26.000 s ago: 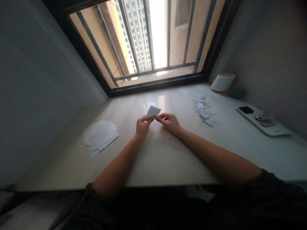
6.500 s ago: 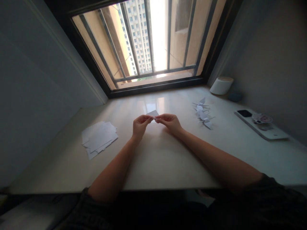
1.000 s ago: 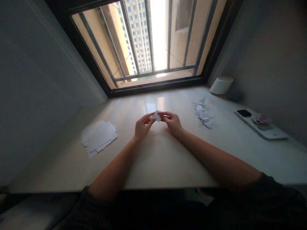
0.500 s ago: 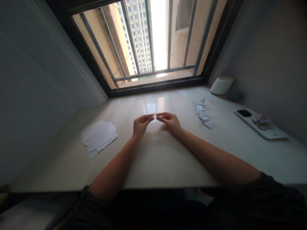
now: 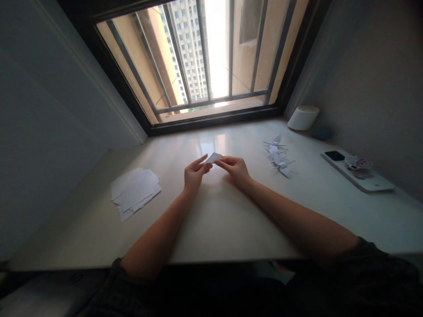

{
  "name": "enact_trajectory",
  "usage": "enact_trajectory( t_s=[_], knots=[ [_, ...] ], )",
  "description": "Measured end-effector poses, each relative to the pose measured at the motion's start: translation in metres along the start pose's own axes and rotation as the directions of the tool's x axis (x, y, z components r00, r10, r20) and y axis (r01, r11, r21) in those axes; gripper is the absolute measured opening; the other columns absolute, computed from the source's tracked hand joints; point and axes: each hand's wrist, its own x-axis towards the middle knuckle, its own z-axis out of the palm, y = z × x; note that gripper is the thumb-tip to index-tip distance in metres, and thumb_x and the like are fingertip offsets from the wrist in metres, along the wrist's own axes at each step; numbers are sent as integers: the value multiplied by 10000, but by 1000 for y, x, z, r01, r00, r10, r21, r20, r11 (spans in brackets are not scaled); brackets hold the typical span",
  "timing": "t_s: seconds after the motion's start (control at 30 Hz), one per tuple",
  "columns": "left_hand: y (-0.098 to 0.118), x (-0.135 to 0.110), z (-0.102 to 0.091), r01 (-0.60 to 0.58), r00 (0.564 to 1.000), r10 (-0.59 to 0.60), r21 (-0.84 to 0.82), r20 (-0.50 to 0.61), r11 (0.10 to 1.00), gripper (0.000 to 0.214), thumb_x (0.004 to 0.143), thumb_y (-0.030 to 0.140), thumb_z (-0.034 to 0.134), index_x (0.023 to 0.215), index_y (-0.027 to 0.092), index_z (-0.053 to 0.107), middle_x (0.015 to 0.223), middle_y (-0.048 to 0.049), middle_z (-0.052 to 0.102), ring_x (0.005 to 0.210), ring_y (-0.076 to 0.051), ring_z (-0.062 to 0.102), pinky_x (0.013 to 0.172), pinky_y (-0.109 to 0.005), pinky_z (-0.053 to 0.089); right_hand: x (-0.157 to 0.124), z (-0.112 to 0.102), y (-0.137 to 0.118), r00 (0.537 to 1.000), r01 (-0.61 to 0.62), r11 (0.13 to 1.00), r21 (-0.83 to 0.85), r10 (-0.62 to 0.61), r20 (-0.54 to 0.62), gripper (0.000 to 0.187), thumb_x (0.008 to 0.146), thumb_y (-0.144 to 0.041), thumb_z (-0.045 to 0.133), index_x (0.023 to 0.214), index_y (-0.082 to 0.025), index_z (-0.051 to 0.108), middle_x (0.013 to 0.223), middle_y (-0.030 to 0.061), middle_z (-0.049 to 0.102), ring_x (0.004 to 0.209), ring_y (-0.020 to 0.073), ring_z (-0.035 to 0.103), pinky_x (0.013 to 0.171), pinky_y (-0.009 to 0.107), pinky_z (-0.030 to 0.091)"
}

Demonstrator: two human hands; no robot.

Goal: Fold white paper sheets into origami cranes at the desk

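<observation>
Both my hands meet over the middle of the pale desk, just above its surface. Between them is a small folded white paper, a narrow pointed piece. My left hand pinches its left end with thumb and fingers, the index finger raised along it. My right hand pinches the right end with its fingertips pressed together. Most of the paper is hidden behind my fingers.
A loose stack of white paper sheets lies at the left. Several folded paper cranes sit at the right. Farther right are a phone on a white tray, a white cylinder and a barred window behind.
Over the last second the paper turned in my fingers: it showed edge-on half a second ago and now its flat face points up and away. My hands stayed in the same spot.
</observation>
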Motion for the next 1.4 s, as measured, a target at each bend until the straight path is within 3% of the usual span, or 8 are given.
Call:
enact_trajectory(
  t_s=[0.07, 0.37, 0.63, 1.4],
  knots=[
    [2, -1, 1, 10, 1000, -10, -27, 0, 1000, 618, 631, 357, 815, 1200, 197, 633, 802, -50, 744, 767, -166, 690, 782, -321, 521, 0, 0, 0, 1000, 2, 1000, 2, -2, -4, 271, 627, -459, 782, 737, -211, 762, 777, 36, 736, 776, 200, 663, 753, 335, 486],
    [5, -3, 3, 161, 987, -162, -142, 4, 977, 513, 577, 337, 848, 1042, 165, 715, 874, -66, 743, 782, -165, 691, 868, -357, 503, 0, 0, 5, 1000, -9, 999, 37, 9, 9, 287, 620, -458, 789, 779, -220, 768, 811, 45, 746, 787, 207, 670, 774, 350, 503],
    [4, -4, 7, 120, 990, -131, -152, -59, 981, 460, 579, 324, 846, 992, 157, 732, 892, -70, 744, 779, -162, 683, 873, -366, 503, 0, 2, 5, 993, -93, 992, 87, 99, -64, 284, 580, -444, 817, 727, -208, 758, 734, 43, 732, 698, 176, 648, 732, 332, 492],
    [8, -5, 6, 142, 989, -146, -177, -6, 974, 450, 644, 337, 797, 1049, 160, 712, 934, -85, 740, 902, -208, 693, 956, -404, 468, 1, 1, 7, 988, -114, 990, 77, 122, -98, 363, 544, -491, 818, 742, -194, 751, 696, 46, 717, 689, 179, 641, 715, 334, 504]
  ],
)
